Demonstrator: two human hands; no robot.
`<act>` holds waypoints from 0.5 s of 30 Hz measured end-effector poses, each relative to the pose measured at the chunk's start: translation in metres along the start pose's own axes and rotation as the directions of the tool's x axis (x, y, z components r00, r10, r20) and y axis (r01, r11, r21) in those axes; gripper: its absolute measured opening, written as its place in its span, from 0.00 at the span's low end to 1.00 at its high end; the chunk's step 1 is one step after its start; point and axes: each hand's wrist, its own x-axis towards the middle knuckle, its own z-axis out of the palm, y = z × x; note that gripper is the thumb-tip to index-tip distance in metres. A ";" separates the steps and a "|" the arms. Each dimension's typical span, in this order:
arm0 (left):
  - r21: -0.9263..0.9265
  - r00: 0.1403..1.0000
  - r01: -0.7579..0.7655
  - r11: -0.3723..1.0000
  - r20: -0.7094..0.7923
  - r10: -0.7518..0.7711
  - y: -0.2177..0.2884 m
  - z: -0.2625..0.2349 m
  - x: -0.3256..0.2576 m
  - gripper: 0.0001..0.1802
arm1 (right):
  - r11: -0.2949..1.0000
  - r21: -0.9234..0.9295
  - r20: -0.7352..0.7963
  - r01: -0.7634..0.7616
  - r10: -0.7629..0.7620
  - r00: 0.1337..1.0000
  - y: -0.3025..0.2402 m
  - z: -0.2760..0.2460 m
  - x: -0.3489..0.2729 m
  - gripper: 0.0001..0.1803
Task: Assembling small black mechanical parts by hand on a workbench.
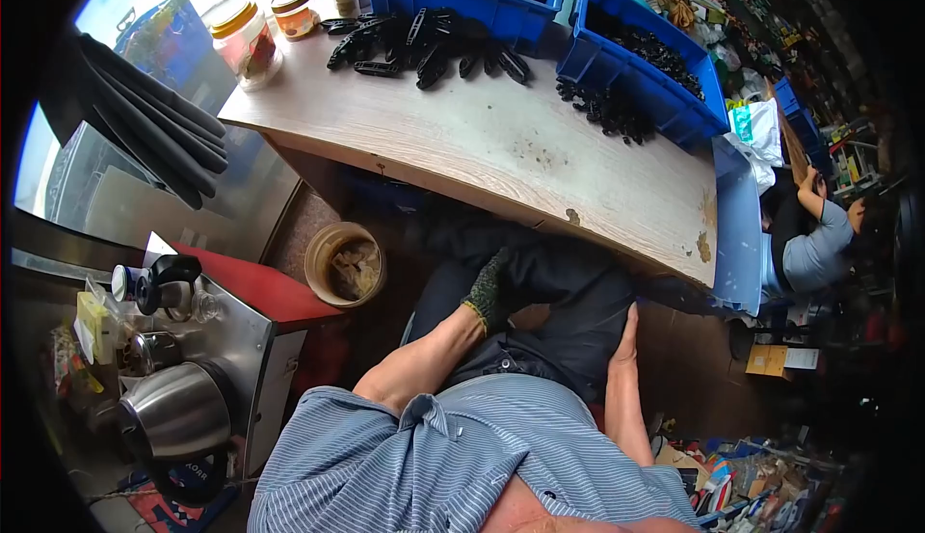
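Note:
My left hand point(487, 288), in a dark green knit glove with a yellowish cuff, rests on my left thigh in dark trousers point(554, 278). Its visible part lies stretched out and holds nothing that I can see; some fingers blend into the dark cloth. My bare right hand point(626, 338) lies against the outer side of my right thigh, thumb extended, with its other fingers mostly hidden. Beyond my knees, a pile of long black plastic parts point(409, 43) and a heap of small black parts point(607, 109) lie on the wooden table point(434, 133).
Two blue crates point(462, 3), point(660, 70) of black parts stand at the table's far side, beside several jars point(246, 46). A bucket point(345, 265) sits on the floor left. A steel kettle point(178, 410) stands on a cabinet. Another person point(814, 244) works at far right.

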 end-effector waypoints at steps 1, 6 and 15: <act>0.667 0.988 -0.153 0.729 0.106 0.111 0.000 -0.001 -0.014 0.36 | 1.000 -0.004 0.017 0.008 -0.008 1.000 0.003 -0.001 -0.003 0.42; 0.666 0.947 0.230 0.710 -0.322 -0.004 0.021 0.062 -0.045 0.26 | 0.972 0.224 0.058 -0.066 0.055 0.997 0.036 -0.043 0.037 0.40; 0.372 0.080 -0.061 -0.926 0.927 0.367 0.201 0.195 -0.019 0.22 | 0.983 -0.112 -0.012 0.143 -0.145 0.989 0.032 -0.042 0.034 0.38</act>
